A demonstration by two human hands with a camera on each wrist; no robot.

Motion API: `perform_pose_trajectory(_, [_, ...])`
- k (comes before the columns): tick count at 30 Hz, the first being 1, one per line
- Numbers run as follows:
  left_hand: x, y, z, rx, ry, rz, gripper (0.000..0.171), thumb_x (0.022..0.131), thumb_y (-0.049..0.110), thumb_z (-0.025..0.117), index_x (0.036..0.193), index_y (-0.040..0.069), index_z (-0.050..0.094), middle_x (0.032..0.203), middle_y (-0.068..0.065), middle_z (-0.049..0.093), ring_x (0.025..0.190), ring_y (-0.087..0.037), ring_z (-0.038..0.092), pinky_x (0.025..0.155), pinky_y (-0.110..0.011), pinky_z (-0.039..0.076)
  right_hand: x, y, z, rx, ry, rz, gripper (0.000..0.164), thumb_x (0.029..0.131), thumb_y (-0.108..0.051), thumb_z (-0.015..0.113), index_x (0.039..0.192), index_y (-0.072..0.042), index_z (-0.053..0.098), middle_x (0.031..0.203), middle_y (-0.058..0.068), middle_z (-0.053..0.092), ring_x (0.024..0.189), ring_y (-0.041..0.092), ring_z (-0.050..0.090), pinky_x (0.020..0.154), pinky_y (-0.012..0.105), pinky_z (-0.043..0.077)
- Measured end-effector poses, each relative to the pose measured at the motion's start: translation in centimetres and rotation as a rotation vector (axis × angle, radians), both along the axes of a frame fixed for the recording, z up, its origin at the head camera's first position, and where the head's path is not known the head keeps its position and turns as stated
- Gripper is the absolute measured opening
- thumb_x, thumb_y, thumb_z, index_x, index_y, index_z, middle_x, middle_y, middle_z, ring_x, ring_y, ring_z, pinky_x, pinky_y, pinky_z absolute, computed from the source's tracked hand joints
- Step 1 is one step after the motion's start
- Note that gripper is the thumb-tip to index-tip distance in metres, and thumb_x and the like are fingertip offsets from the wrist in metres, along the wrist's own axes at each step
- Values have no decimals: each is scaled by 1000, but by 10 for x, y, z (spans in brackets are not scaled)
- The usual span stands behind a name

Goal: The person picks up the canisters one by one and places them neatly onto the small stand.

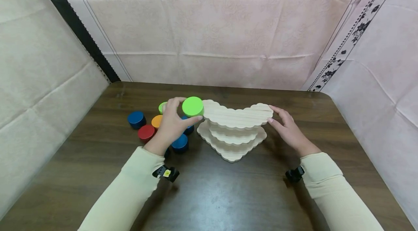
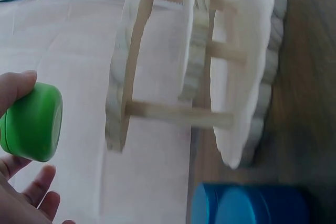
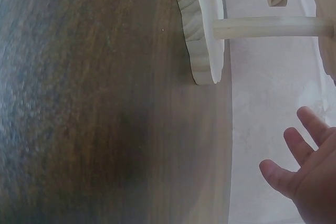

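I'm holding a bright green round container in the air, my left hand clamped on it between thumb and fingers, with the remaining fingers sitting apart. It is hovering higher than the top tier of a wooden stand and near that tier's left end; from the left wrist, a gap is showing between them. The container is looking smooth, its top flat and its sides rounding off below.

The stand is rising in three pale, scalloped tiers, round wooden rods joining them. My right hand is gripping the right end of the top tier between thumb and index finger, while its other fingers are spreading apart.

Left of the stand, more small containers are clustering: a blue container at the outer edge, a red container, an orange container and a second green one. Two more blue ones are standing nearest the stand. My left hand is blocking part of this group; another dark shape by my wrist is possibly blue too.

Everything is resting on a dark brown table. Pale cloth is hanging behind and on both sides.
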State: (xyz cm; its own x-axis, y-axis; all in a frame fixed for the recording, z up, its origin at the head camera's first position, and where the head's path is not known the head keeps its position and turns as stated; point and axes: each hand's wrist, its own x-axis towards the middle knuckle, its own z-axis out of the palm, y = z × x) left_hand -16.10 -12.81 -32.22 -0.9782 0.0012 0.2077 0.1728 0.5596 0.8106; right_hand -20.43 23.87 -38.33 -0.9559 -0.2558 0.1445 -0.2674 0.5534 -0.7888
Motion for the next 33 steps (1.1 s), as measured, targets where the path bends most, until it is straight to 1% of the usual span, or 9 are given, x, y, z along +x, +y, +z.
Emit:
perform_pose_trajectory(7, [-12, 32, 6, -78, 39, -36, 66, 76, 33, 82, 129, 7, 53, 132, -14, 47, 123, -32, 30, 97, -53, 29, 0, 1, 0, -1, -19, -2, 58, 100, -25, 51, 150, -5, 30, 153, 23, 23, 141, 43, 14, 107, 66, 14])
perform_pose_trajectory(11, [-17, 51, 10, -112, 17, -41, 65, 74, 37, 83, 128, 12, 56, 130, -12, 46, 123, -32, 31, 99, -53, 26, 0, 2, -1, 2, -26, -5, 59, 100, -26, 51, 150, -5, 29, 154, 23, 22, 141, 43, 13, 107, 67, 14])
perform_pose_trajectory(14, [-20, 65, 12, -126, 1, -36, 66, 72, 38, 84, 127, 15, 56, 131, -11, 42, 123, -31, 29, 100, -52, 26, 1, 2, 0, 0, -22, -10, 58, 100, -27, 51, 150, -6, 30, 154, 22, 23, 142, 42, 13, 107, 66, 13])
perform_pose_trajectory(18, [-23, 84, 14, -132, 0, -32, 64, 71, 40, 85, 125, 16, 57, 132, -8, 38, 124, -28, 28, 101, -50, 26, 1, 2, 2, -6, -14, -11, 58, 100, -28, 52, 149, -6, 32, 153, 21, 25, 142, 41, 14, 108, 65, 13])
perform_pose_trajectory(23, [-26, 107, 17, -151, 0, -60, 63, 73, 42, 83, 125, 19, 57, 130, -6, 38, 122, -25, 29, 99, -48, 29, 1, 1, 3, -8, -20, -4, 58, 100, -26, 52, 149, -4, 31, 153, 22, 25, 141, 42, 15, 108, 65, 14])
perform_pose_trajectory(26, [-30, 118, 17, -171, -9, -70, 63, 73, 45, 82, 126, 21, 56, 129, -5, 39, 120, -23, 30, 96, -45, 31, 1, 0, 3, -4, -15, 0, 57, 100, -25, 52, 149, -3, 31, 152, 22, 26, 141, 42, 16, 108, 65, 14])
perform_pose_trajectory(33, [-36, 138, 14, -222, -46, -64, 65, 73, 51, 80, 128, 25, 56, 126, -4, 40, 116, -23, 32, 91, -42, 33, 0, 0, 0, 1, 4, -3, 56, 100, -29, 52, 148, -7, 35, 151, 20, 29, 140, 40, 17, 109, 64, 15])
